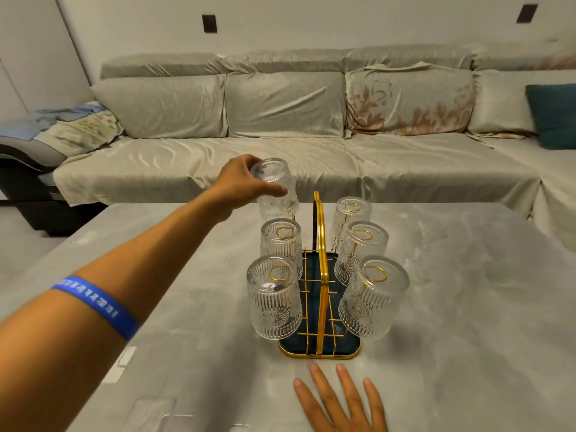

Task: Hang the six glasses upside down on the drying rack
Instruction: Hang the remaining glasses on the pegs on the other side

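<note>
Gripping the sixth glass [276, 188] upside down over the drying rack's [319, 353] far-left peg, the left hand [241, 179] is reaching; five glasses [274, 302] are hanging inverted; the right hand [343, 400] is lying flat, fingers spread, on open table [452, 307] beside the rack's near edge.

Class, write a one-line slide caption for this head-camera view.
Left hand lowers the sixth ribbed glass upside down onto the gold drying rack; right hand rests flat on the table.
</note>
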`<act>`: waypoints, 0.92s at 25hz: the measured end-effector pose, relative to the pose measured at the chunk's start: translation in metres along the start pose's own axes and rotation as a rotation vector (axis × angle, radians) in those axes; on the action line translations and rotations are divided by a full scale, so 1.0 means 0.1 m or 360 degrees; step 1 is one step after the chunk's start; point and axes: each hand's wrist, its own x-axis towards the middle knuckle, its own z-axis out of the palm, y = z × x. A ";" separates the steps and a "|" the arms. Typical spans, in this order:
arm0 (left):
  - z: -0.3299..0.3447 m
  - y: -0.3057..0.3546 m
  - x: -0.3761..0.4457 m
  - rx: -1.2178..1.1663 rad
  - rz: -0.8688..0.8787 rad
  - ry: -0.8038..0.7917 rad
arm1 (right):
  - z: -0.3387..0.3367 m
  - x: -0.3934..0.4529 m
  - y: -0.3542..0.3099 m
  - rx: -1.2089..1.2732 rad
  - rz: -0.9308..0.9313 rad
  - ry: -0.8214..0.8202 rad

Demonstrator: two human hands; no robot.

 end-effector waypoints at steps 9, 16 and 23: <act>0.32 -0.18 0.02 0.0080 -0.0266 -0.0144 | 0.06 -0.01 0.05 0.0039 -0.0005 0.0001; 0.51 -0.22 0.06 0.0143 -0.0418 -0.0178 | 0.11 -0.01 0.09 0.0009 0.0021 0.0015; 0.52 -0.21 0.07 0.0111 -0.0501 -0.0276 | 0.17 0.01 0.09 -0.0029 0.0002 0.0032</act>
